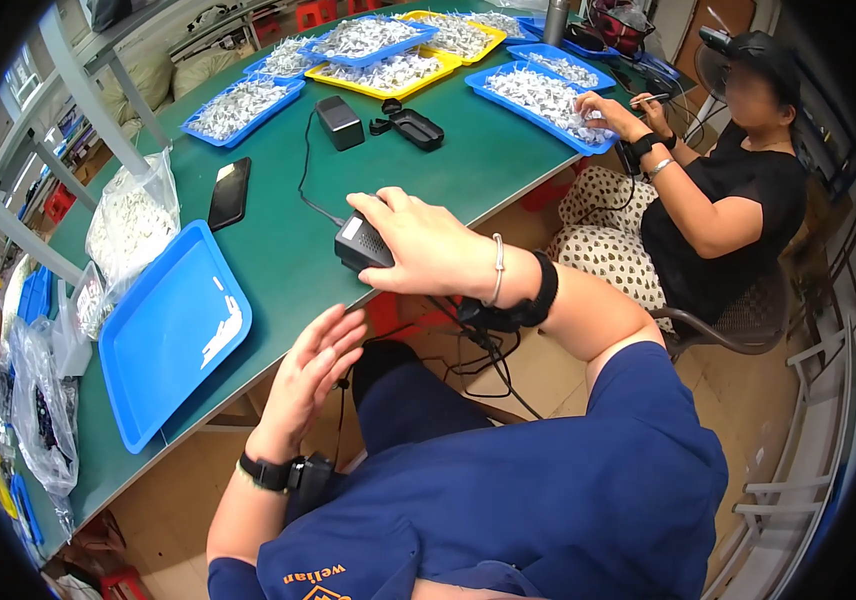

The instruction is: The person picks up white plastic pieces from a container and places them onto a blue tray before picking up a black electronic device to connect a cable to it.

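My right hand [423, 240] is wrapped over a small black box-shaped device [356, 246] at the table's near edge. The device has a perforated face, a white label and a thin cable that runs back across the green table [278, 225]. Below it and to the left, my left hand [313, 368] is raised beside the table edge with its fingers stretched out and nothing in them. A blue tray [153, 350] lies left of that hand, holding a few white pieces [225, 330] along its right side.
A black phone [230, 193], a dark boxy device [339, 122] and an opened black case [416, 129] lie on the table. Blue and yellow trays of small white parts [538, 98] fill the far side. Plastic bags [135, 215] stand left. A co-worker [723, 200] sits at right.
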`<state>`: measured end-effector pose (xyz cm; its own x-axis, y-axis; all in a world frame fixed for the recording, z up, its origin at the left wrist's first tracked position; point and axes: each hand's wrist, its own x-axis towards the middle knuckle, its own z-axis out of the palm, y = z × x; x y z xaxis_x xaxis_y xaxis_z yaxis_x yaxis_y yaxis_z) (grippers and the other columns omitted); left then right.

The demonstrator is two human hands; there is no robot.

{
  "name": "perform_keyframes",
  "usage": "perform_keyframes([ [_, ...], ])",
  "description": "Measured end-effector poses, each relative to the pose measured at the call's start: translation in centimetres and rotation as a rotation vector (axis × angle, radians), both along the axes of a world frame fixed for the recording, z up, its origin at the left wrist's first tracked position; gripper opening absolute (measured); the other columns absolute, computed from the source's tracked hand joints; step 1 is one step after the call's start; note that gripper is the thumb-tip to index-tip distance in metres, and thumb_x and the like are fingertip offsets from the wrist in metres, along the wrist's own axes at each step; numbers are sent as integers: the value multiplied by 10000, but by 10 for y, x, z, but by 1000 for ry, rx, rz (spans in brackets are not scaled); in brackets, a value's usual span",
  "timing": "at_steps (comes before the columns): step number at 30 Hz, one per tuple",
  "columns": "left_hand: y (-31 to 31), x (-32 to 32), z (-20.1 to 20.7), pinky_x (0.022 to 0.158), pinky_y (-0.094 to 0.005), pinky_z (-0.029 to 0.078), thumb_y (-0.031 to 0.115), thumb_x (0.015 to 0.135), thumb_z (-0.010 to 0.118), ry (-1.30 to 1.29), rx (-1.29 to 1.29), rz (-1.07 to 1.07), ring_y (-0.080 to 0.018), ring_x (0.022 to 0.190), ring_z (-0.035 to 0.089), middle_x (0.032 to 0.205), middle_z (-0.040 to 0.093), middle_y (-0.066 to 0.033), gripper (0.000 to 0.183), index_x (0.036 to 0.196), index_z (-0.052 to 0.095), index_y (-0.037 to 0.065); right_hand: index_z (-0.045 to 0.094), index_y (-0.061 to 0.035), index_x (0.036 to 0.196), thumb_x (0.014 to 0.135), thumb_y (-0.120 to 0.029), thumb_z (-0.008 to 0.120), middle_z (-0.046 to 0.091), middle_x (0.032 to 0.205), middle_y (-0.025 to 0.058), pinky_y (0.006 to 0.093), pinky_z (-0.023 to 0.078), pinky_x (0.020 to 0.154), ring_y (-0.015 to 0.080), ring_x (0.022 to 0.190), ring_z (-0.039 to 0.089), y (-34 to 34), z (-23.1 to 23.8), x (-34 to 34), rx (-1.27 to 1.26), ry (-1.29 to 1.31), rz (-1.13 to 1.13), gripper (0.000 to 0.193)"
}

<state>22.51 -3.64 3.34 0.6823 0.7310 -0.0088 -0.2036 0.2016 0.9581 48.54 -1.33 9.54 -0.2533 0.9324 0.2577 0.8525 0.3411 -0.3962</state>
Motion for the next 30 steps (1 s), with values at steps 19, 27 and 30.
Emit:
perform_keyframes([
  [19,61,92,10,1091,-427,482,272,1009,676,-295,-382,291,-187,1176,640,1302,640,-64,438,1350,505,55,480,14,1432,907,-417,740,563,1361,266,437,461,1078,396,1275,562,3,46,64,55,-15,23,728],
  [27,70,90,1,1083,-411,467,265,1016,664,-313,-451,402,-183,1158,643,1233,681,-58,333,1274,596,66,544,70,1368,908,-425,736,663,1255,280,400,512,992,391,1152,654,162,42,109,-271,-126,-162,702],
  [30,67,91,0,1053,-400,487,262,1017,665,-340,-442,371,-171,1157,639,1249,672,-43,323,1275,587,85,515,141,1363,882,-479,744,686,1141,335,438,521,990,402,1128,675,222,29,96,-130,-129,-137,817],
])
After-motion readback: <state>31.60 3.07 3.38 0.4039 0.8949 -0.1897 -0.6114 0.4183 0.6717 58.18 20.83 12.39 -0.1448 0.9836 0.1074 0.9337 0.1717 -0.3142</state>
